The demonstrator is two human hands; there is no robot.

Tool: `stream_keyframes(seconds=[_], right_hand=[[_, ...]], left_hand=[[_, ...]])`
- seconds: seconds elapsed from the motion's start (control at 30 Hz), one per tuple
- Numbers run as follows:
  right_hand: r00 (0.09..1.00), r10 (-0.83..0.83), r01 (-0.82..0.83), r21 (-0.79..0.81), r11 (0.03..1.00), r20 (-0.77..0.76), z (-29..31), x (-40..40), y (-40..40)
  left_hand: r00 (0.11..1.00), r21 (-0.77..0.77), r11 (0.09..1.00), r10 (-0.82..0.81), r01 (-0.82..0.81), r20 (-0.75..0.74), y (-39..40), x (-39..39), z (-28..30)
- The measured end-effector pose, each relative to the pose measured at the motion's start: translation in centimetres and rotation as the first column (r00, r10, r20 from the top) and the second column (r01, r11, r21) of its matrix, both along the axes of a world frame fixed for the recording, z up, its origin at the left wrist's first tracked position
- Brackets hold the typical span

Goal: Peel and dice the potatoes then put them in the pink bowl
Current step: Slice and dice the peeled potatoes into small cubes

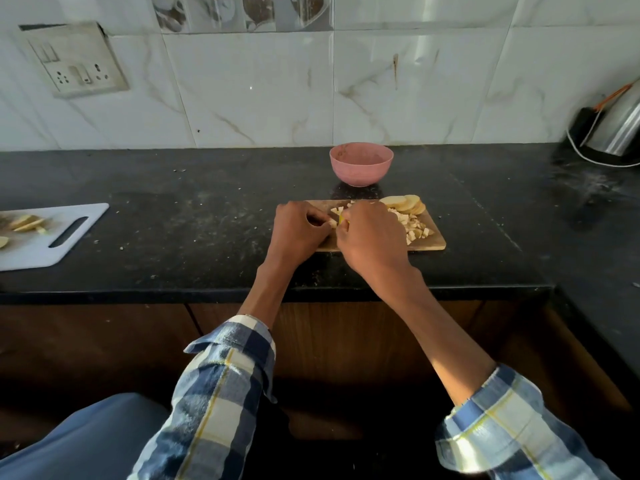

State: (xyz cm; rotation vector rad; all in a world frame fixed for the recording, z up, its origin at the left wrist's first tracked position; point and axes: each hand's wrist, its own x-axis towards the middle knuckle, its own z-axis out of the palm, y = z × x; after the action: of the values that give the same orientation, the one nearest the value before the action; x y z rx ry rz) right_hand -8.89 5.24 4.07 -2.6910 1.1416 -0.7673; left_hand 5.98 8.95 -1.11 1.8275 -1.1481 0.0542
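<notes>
1. The person wears a checked shirt in navy, pale blue and cream, crossed by thin yellow lines.
2. Both sleeves [221, 393] are rolled back, the cuffs folded well short of the table [207, 216] edge, leaving the forearms bare.
3. Below the left sleeve, blue-grey trousers [86, 441] show.
4. The hands are bare, without rings or a watch.

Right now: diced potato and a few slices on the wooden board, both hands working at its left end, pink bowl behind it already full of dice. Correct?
Not quite. The head view shows the pink bowl empty; the diced potato and slices lie on the wooden board, with the left hand and right hand at its left end.
</notes>
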Motion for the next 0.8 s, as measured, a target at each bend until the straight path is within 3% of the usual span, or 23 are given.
stream_keyframes(seconds=[0.43, 0.8], right_hand=[[0.992, 0.029, -0.028, 0.013, 1.000, -0.119, 1.8, -3.4, 0.9], [0.999, 0.027, -0.026, -0.021, 0.999, 0.048, 0.6, -1.3, 0.9]], left_hand=[[1.000, -0.011, 1.000, 0.027, -0.028, -0.011, 0.0, 0.1, -0.2], [0.998, 0.003, 0.998, 0.068, -0.068, -0.007, 0.2, 0.0, 0.0]])
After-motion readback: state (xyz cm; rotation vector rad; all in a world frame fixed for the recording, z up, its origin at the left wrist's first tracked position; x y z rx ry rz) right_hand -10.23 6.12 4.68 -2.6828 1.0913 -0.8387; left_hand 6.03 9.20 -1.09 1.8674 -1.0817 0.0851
